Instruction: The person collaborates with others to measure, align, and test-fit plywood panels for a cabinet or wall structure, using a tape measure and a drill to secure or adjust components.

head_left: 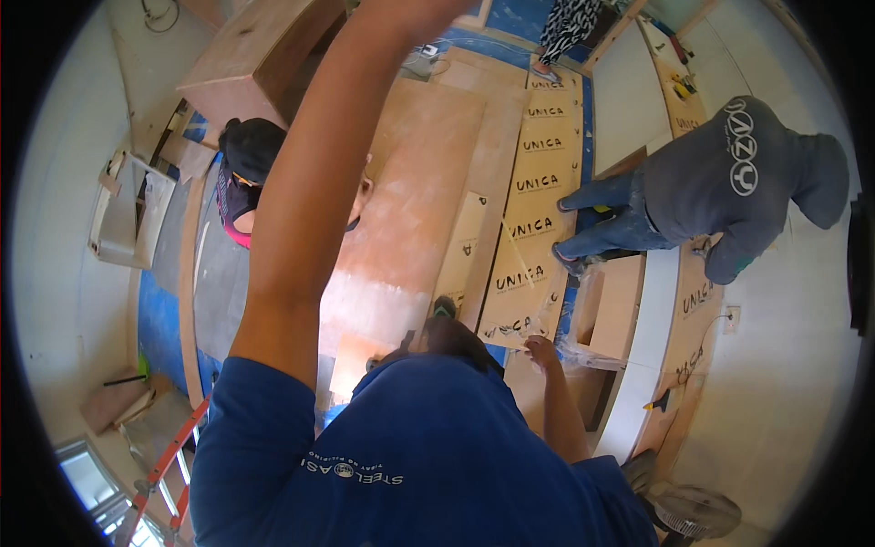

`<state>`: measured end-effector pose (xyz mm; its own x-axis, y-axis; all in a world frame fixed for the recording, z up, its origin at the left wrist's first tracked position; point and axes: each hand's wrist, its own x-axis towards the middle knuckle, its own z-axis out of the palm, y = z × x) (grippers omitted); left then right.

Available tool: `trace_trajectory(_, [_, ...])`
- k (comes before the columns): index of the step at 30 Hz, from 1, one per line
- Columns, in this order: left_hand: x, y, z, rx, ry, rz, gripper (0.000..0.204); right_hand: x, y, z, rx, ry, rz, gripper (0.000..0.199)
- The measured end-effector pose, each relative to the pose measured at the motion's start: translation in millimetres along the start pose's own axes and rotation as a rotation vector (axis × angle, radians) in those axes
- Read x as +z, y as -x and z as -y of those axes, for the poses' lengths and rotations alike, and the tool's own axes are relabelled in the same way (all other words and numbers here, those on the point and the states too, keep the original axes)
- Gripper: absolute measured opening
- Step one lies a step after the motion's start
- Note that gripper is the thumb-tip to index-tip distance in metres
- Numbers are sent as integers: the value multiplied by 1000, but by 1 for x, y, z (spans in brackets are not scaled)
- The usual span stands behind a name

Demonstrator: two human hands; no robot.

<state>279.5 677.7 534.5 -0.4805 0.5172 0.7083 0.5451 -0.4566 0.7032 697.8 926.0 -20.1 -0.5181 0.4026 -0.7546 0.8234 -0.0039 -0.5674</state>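
Note:
My left arm is raised across the view, and my left hand point(427, 13) is cut off by the top edge, so its fingers are hidden. Low on my right side, my right hand point(540, 352) has its fingers drawn together beside a crumpled piece of clear plastic point(538, 328). What it grips, if anything, is too small to make out. Under that hand runs a long brown printed board point(529, 219) on the floor. Pale reddish plywood sheets point(415, 155) lie left of the board.
A person in a dark cap point(248, 150) is low at the left, partly behind my arm. Another in a grey hoodie point(715, 178) bends over the right-hand counter. Wooden cabinets point(246, 59) stand far left, an open wooden box point(612, 305) right, an orange ladder point(169, 465) near left, a fan point(694, 512) near right.

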Motion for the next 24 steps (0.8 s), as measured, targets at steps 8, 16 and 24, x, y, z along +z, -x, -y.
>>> trace_trajectory(8, [22,325,52,-576,-778,768,43,86,4,-14,31,179,294,25])
trace_trajectory(16, [-5,796,-30,-1650,-611,222,41,130,26,-31,-23,421,417,26])
trace_trajectory(24, [81,973,-166,-2158,56,-770,26,164,14,-15,-117,616,533,22])
